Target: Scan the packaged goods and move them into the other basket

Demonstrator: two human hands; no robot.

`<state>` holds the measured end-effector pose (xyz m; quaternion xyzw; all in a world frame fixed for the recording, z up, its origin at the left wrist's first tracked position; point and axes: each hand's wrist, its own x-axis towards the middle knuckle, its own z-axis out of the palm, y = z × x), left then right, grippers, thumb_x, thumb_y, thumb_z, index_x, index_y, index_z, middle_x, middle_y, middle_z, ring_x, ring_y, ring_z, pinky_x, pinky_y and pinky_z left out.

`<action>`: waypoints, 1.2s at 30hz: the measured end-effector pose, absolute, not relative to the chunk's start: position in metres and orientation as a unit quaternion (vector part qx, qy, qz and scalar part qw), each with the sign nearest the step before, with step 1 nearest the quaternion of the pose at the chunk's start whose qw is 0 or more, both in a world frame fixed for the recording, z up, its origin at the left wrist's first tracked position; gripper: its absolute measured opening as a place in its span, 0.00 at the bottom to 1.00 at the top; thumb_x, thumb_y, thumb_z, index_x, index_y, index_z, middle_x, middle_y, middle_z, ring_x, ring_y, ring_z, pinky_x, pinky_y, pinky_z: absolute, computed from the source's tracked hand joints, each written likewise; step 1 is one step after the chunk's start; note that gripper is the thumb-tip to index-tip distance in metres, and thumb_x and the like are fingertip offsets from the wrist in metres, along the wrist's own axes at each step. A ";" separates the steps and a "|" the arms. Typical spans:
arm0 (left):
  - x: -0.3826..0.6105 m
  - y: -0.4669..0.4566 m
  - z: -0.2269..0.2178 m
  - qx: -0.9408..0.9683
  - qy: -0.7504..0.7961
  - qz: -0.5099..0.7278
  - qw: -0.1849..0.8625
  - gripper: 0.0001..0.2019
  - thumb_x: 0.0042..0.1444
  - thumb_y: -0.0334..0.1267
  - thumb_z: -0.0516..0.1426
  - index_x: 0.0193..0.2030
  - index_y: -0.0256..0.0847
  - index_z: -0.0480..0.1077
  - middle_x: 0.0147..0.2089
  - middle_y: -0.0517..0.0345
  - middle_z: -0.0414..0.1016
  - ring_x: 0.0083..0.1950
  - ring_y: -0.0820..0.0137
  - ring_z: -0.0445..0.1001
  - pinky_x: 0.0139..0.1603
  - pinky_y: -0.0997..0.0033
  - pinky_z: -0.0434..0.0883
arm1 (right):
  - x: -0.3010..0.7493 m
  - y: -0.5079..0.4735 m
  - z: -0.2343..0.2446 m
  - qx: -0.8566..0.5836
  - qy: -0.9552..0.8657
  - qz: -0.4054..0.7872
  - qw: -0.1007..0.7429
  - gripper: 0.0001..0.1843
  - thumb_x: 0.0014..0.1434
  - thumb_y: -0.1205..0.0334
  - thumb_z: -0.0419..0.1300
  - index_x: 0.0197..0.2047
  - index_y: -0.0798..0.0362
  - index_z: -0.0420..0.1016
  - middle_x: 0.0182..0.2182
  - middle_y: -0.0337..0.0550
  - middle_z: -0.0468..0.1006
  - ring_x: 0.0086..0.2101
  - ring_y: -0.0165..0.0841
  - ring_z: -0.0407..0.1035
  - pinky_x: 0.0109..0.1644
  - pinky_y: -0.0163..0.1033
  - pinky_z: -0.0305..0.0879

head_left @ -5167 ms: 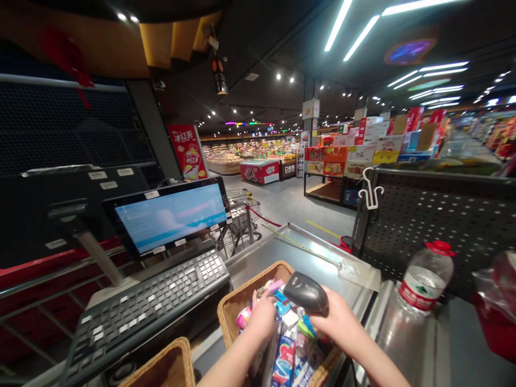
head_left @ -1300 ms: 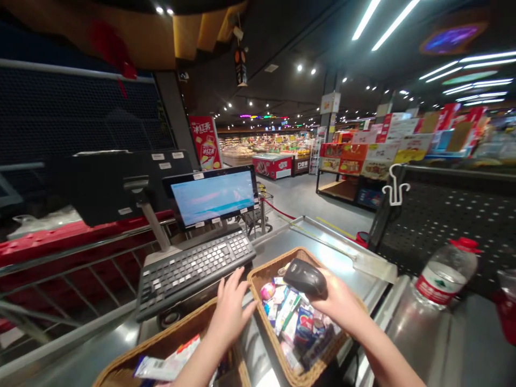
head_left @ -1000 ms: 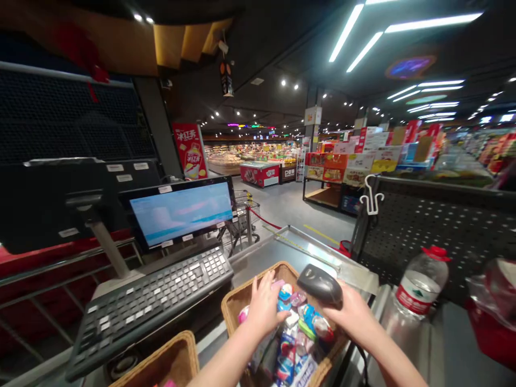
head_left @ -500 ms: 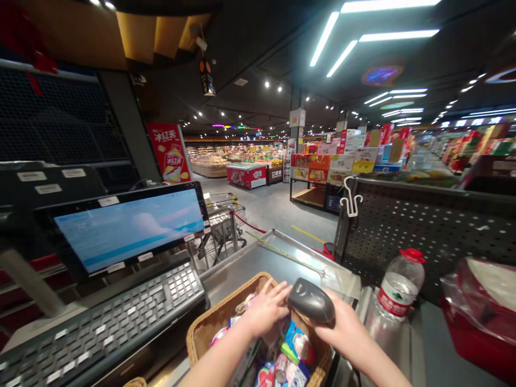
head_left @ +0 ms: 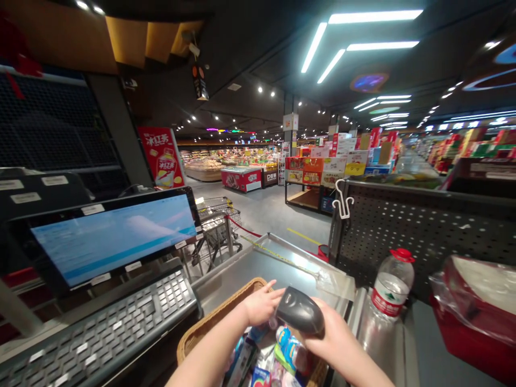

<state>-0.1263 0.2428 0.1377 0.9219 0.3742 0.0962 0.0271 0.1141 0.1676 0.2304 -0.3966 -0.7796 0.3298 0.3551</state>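
At lower centre, the right hand (head_left: pixel 332 346) has its fingers (head_left: pixel 312 337) clamped around one handheld barcode scanner (head_left: pixel 300 310), dark grey and held just above the goods. The left hand (head_left: pixel 260 305) has drawn in beside the scanner since the last view, its fingers (head_left: pixel 268 293) stretched out and slightly apart. Whether its palm holds anything, I cannot tell.

Beneath both hands sits one wicker basket (head_left: pixel 213 322), crammed with small packaged goods, among them a blue-and-white packet (head_left: pixel 288 346) and a green one (head_left: pixel 282 359). The pile is too hidden to count. A second basket, visible at lower left moments ago, is now out of frame.

One keyboard (head_left: pixel 108 328) lies at lower left, with one touchscreen monitor (head_left: pixel 108 242) behind it. To the right stand one red-capped water bottle (head_left: pixel 391 285) and one red bin (head_left: pixel 471 314) lined with a plastic bag.

Ahead runs the steel worktop (head_left: pixel 258 266), then one perforated black panel (head_left: pixel 403 236) with one white hook (head_left: pixel 342 200). Farther off are one shopping cart (head_left: pixel 215 228) and one red freezer (head_left: pixel 241 179).
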 end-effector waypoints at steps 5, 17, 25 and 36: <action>-0.138 0.227 0.137 0.924 0.372 0.083 0.024 0.20 0.51 0.36 0.58 0.53 0.48 0.72 0.67 0.55 0.62 0.70 0.58 0.54 0.72 0.45 0.33 | 0.115 0.165 0.234 -0.418 -0.778 0.323 0.341 0.29 0.41 0.71 0.58 0.50 0.54 0.75 0.48 0.50 0.78 0.50 0.45 0.71 0.57 0.49 0.65; -0.176 0.170 0.148 0.852 0.498 0.159 -0.034 0.15 0.52 0.40 0.58 0.48 0.44 0.71 0.71 0.52 0.55 0.71 0.57 0.52 0.70 0.38 0.31 | 0.087 0.165 0.235 -0.411 -0.791 0.305 0.336 0.22 0.44 0.69 0.58 0.45 0.55 0.76 0.45 0.50 0.79 0.48 0.45 0.71 0.54 0.47 0.66; -0.213 0.119 0.197 0.805 0.540 0.192 -0.153 0.05 0.55 0.41 0.57 0.36 0.43 0.68 0.70 0.51 0.57 0.70 0.57 0.54 0.70 0.38 0.32 | 0.054 0.154 0.251 -0.368 -0.818 0.290 0.333 0.22 0.43 0.68 0.58 0.45 0.55 0.76 0.44 0.50 0.78 0.46 0.45 0.71 0.51 0.46 0.66; -0.248 0.049 0.237 0.757 0.578 0.208 -0.225 0.05 0.54 0.37 0.58 0.38 0.43 0.68 0.68 0.48 0.61 0.68 0.56 0.58 0.69 0.36 0.39 | 0.030 0.122 0.266 -0.299 -0.856 0.266 0.327 0.20 0.44 0.70 0.57 0.42 0.55 0.78 0.43 0.50 0.79 0.46 0.44 0.71 0.52 0.46 0.66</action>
